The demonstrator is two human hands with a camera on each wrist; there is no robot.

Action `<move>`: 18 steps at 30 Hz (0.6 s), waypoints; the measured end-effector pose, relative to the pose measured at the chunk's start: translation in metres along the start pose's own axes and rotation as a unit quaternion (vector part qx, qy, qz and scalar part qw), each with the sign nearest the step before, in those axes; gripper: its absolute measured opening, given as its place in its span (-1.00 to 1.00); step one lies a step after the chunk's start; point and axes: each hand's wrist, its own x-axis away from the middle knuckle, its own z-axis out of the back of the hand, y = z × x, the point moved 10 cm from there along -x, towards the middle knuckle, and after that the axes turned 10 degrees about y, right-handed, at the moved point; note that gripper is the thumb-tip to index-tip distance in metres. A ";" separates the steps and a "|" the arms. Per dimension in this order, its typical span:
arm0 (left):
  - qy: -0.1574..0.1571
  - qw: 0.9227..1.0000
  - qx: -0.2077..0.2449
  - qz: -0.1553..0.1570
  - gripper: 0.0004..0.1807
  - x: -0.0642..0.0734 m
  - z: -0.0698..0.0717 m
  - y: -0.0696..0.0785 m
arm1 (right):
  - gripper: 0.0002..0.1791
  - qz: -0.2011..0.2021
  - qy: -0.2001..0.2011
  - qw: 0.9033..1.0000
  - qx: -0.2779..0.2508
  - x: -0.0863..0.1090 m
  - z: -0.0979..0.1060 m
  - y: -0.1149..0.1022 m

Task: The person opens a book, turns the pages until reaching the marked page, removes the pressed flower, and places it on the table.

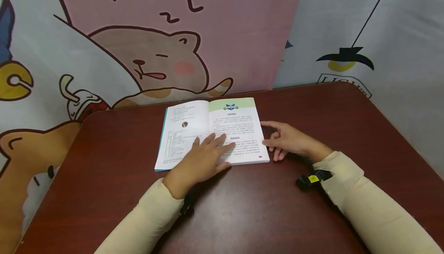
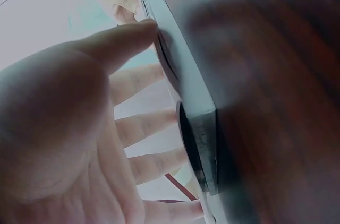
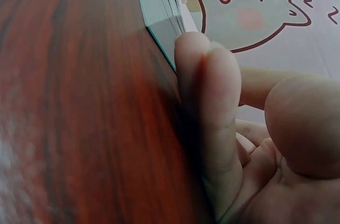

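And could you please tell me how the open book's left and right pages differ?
The left page is white at the top; the right page has a green band there. The left page bears a small round picture, while the right page has a blue emblem. Both carry printed text and are partly covered by the left hand.

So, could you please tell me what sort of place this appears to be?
Probably an indoor reading or study spot: an open book lies on a reddish-brown table, with a backdrop of cartoon animals behind it.
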 end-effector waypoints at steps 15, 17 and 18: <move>-0.003 1.000 0.001 -0.002 -0.44 -0.001 0.000 -0.002 | -0.29 -0.024 -0.006 1.000 -0.014 0.000 0.000 0.001; -0.003 1.000 0.000 -0.003 -0.45 -0.001 0.000 -0.002 | -0.31 -0.028 -0.006 0.999 -0.017 0.000 0.000 0.001; -0.003 1.000 0.000 -0.004 -0.45 -0.001 0.000 -0.002 | -0.31 -0.029 -0.007 0.999 -0.018 0.000 0.000 0.002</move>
